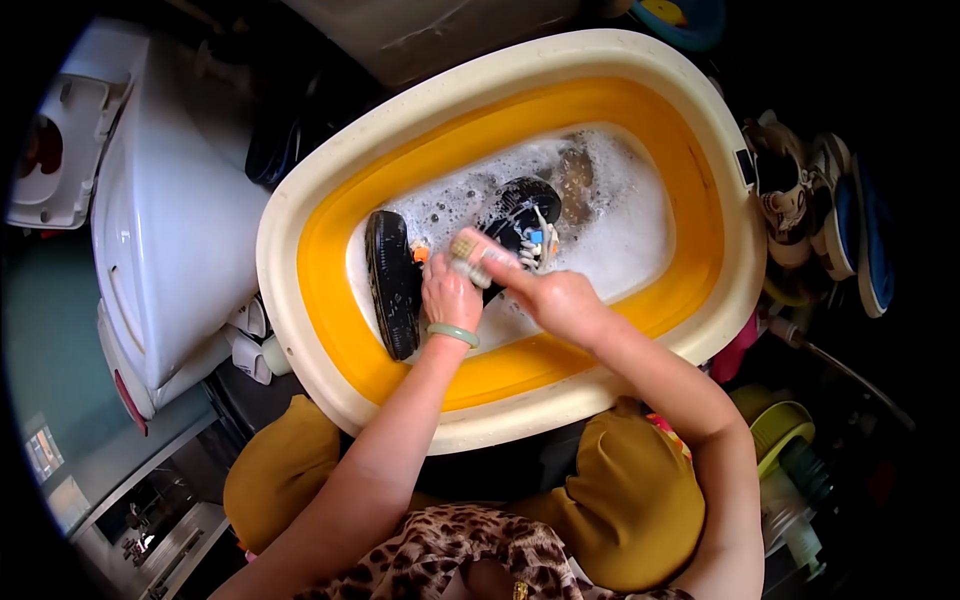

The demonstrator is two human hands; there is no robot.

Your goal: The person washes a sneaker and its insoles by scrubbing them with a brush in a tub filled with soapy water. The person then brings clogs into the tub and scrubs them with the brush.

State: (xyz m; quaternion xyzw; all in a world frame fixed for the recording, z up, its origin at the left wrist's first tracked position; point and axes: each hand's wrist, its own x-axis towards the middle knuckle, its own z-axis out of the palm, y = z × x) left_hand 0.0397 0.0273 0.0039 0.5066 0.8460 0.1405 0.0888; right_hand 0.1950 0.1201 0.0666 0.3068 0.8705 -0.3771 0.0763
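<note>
A black shoe point(519, 204) with white laces and a blue charm lies in soapy water, toe pointing away from me. My left hand point(452, 298), a pale green bangle on its wrist, is closed at the near end of this shoe; its fingertips are partly hidden. In my right hand point(560, 305) is a pink scrub brush point(481, 247), slightly blurred, close over my left fingers. Its bristles are hard to make out. To the left, a second black shoe point(392, 285) rests on its side, with an orange charm point(420, 252) near it.
A cream-rimmed yellow tub point(330, 235) holds the suds and stands between my knees. A white ceramic fixture point(170, 210) is at the left. Several shoes point(830, 205) stand along the right, with a green basin point(783, 430) nearer me.
</note>
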